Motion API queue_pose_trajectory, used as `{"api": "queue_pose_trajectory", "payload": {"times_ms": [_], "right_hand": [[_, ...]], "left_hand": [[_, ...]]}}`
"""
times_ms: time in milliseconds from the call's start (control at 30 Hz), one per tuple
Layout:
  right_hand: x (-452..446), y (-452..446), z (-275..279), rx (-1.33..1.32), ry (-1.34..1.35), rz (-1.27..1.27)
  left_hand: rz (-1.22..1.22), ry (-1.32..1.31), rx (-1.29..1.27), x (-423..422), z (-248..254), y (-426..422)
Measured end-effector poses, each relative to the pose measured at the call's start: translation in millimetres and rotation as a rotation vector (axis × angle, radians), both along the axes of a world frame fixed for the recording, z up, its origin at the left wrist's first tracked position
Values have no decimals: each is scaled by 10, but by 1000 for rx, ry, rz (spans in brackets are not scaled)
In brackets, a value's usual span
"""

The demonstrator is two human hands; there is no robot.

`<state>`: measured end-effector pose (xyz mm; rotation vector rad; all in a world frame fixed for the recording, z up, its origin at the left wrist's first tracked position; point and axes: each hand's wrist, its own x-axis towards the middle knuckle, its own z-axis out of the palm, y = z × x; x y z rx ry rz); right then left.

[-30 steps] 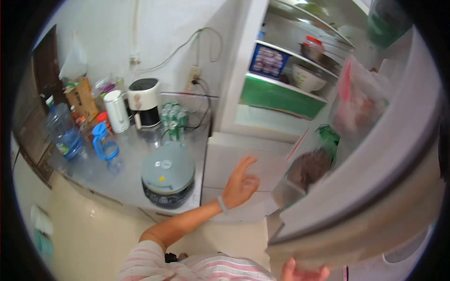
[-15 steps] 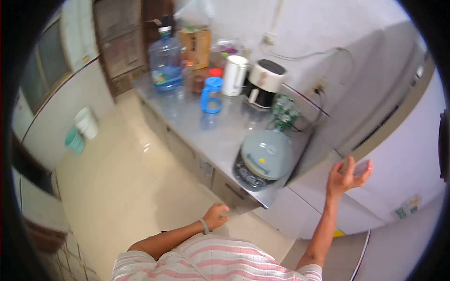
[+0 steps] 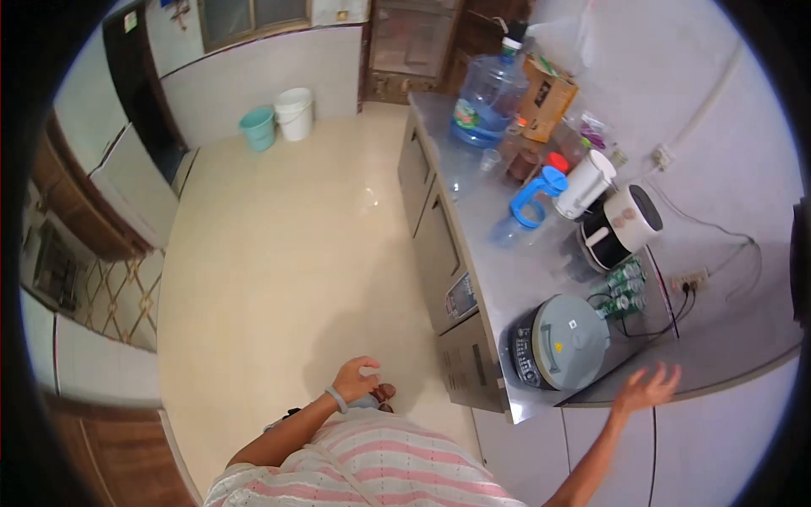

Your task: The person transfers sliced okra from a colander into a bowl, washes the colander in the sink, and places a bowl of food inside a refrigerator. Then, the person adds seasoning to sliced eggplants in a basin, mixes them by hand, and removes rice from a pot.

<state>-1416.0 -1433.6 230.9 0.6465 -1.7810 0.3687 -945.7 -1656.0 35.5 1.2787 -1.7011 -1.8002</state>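
Note:
My left hand (image 3: 357, 378), with a band at the wrist, hovers before my body over the floor, its fingers loosely curled and apart, holding nothing. Out to the right, my right hand (image 3: 648, 389) is raised with fingers spread, nothing in them. It is nearest to a round grey-lidded electric cooker (image 3: 573, 342) at the near end of the steel counter (image 3: 498, 279), and beside the white cabinet front (image 3: 726, 439). Green cans (image 3: 623, 289) in a pack lie behind the cooker. A white and black air fryer (image 3: 621, 226) stands farther along.
Along the counter stand a white kettle (image 3: 585, 186), a blue-lidded jug (image 3: 532, 203), a large water bottle (image 3: 490, 97) and a cardboard box (image 3: 547, 100). A green bucket (image 3: 258, 129) and a white bucket (image 3: 294, 115) sit by the far wall. Cords hang from a wall socket (image 3: 688, 281).
My view has swung left, so the counter now lies farther right and more floor shows. My right hand has come away from the white cabinet's edge, fingers spreading; my left hand stays low.

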Motion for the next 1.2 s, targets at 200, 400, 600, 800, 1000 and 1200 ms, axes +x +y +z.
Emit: {"api": "queue_pose_trajectory", "payload": {"times_ms": [200,400,600,800,1000,1200], "right_hand": [[973,-1229,-1556,35,-1054,946],[2579,-2212,-2226,542,-1149,1345],[3793,-3046,-2548,812,-1237,1520],[4329,-3825,-3703,1081,-1712,1237],[4542,-4235,-4171,1454,-1712,758],[4702,-4725,-5046,1178,-2268,504]], "left_hand": [[83,24,-138,364,-249,382],[404,-1,13,921,-219,253],[642,30,-18,1846,-175,-193],[860,-63,-220,3025,-240,-565],[1046,-192,-195,3845,-136,-806],[1132,-222,-114,4364,-197,-1199]]}}
